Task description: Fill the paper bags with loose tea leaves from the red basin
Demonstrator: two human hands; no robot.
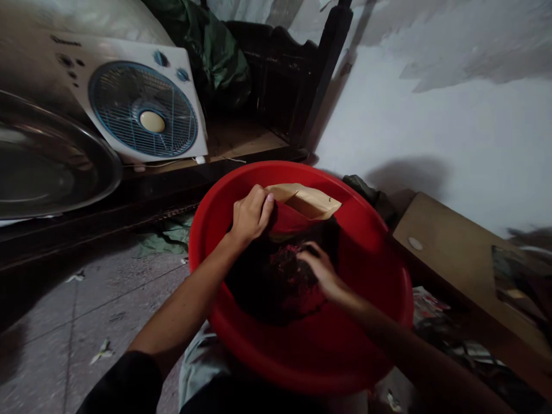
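A large red plastic basin (375, 282) stands in front of me, with dark, loose, dried-looking material (263, 293) heaped in it. My left hand (252, 215) is closed on the left rim of a paper bag (291, 218), red outside and tan inside. The bag leans at the basin's far side with its mouth gaping. Over the heap is my right hand (321, 267), its fingers curved and apart, the tips at the dark material. Motion blurs this hand a little, and I make out nothing held in it. What the material is, I cannot tell.
A white box fan (144, 115) stands on a wooden ledge at the upper left, beside a big metal bowl (56, 161). Right of the basin lies a tan board or box (452, 247). A white wall (452, 132) rises behind. White scraps (102, 352) lie on the tiled floor.
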